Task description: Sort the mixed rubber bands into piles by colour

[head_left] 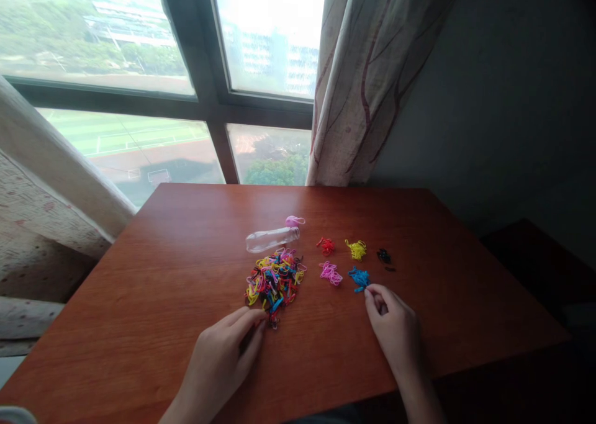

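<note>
A mixed heap of small coloured rubber bands (275,279) lies on the table in front of me. My left hand (228,346) touches its near edge, thumb and forefinger closed together; whatever is between them is hidden. To the right, my right hand (393,321) pinches at the near edge of a small pile of blue rubber bands (358,277), with blue showing at the fingertips. Around that pile are separate clusters of pink bands (331,274), red bands (327,246), yellow bands (356,249) and black bands (383,255).
Behind the heap a clear plastic bottle (270,240) lies on its side, beside a pink looped piece (294,221). The brown wooden table (153,287) reaches to a window, with a curtain (358,89) at its right. A white curved rim (17,414) shows at lower left.
</note>
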A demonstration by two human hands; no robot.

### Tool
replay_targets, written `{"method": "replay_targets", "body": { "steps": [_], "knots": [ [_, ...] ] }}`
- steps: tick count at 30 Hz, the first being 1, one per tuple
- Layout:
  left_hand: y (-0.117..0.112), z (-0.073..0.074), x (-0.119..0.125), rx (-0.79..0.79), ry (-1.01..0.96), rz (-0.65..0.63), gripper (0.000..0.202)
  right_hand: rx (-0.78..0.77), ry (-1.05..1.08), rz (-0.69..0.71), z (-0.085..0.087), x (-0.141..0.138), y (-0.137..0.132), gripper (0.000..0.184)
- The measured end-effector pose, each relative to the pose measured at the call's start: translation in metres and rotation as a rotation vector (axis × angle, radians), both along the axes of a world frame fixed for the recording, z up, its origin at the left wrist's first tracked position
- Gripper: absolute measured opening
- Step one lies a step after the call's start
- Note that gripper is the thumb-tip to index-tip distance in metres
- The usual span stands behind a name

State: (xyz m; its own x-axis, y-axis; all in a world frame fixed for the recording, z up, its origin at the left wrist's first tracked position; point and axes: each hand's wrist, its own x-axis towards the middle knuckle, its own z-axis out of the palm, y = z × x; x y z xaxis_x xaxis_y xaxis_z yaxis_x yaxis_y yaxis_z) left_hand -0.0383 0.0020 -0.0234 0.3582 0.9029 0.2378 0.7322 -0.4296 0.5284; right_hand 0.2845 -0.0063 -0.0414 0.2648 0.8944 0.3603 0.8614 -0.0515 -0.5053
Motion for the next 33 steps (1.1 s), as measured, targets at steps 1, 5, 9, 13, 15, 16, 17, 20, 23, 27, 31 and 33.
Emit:
{"method": "replay_targets", "body": {
  "steps": [1,5,9,13,15,16,17,20,23,27,31,33],
  "knots": [
    [0.0,0.0,0.0,0.0,-0.001,-0.001,0.015,0.0,0.004,0.001,0.0,0.0,0.0,0.028],
    [-0.001,0.0,0.0,0.005,-0.001,-0.003,0.015,0.006,0.034,0.019,0.001,0.0,-0.002,0.029],
    [-0.001,0.0,0.001,0.012,-0.007,0.01,0.016,0.018,0.058,0.044,0.001,-0.003,-0.004,0.03],
    [0.0,0.001,0.001,0.007,-0.004,0.009,0.017,0.007,0.054,0.117,0.002,-0.017,-0.008,0.027],
    [0.0,0.002,0.001,0.005,-0.004,0.008,0.016,-0.005,0.047,0.173,0.002,-0.027,-0.009,0.025],
    [0.0,0.002,0.002,0.004,-0.005,0.008,0.016,-0.009,0.043,0.204,0.003,-0.034,-0.01,0.024],
    [0.0,0.003,0.002,0.005,-0.008,0.009,0.016,-0.012,0.04,0.235,0.003,-0.04,-0.01,0.023],
    [-0.001,0.005,0.003,0.003,-0.011,0.011,0.017,-0.027,0.028,0.326,0.005,-0.059,-0.009,0.021],
    [-0.002,0.006,0.003,-0.01,0.002,0.006,0.016,-0.054,0.026,0.389,0.008,-0.076,-0.007,0.018],
    [-0.003,0.005,0.003,-0.024,0.057,0.006,0.014,-0.069,0.042,0.42,0.012,-0.091,-0.004,0.016],
    [-0.002,0.003,0.004,-0.022,0.1,0.006,0.013,-0.087,0.055,0.41,0.014,-0.098,-0.003,0.016],
    [-0.002,0.003,0.004,-0.018,0.101,0.008,0.013,-0.089,0.053,0.415,0.015,-0.101,-0.002,0.016]
  ]
}}
